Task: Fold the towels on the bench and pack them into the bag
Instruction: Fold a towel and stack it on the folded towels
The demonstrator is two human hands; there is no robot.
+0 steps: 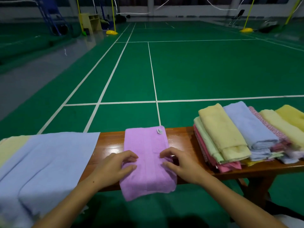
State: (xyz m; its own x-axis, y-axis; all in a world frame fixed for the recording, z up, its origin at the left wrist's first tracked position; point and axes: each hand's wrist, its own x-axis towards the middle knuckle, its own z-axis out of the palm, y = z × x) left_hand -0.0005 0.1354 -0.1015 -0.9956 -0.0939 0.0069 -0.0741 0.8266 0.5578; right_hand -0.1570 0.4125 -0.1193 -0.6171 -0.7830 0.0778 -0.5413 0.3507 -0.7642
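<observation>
A purple towel [146,145], folded into a narrow strip with a white tag at its far right corner, lies across the wooden bench [111,145]. Its near end hangs over the bench's front edge. My left hand [115,167] pinches the strip's left edge between thumb and curled fingers. My right hand [179,163] pinches the right edge the same way. A large light blue towel [46,162] is spread flat over the bench's left part, on top of a yellow one [11,148]. No bag is in view.
A stack of folded towels [238,137] in yellow, blue, green and pink fills the bench's right side. Beyond the bench lies a green badminton court floor [197,71] with white lines. Yellow net posts [113,17] and a shelf stand far back.
</observation>
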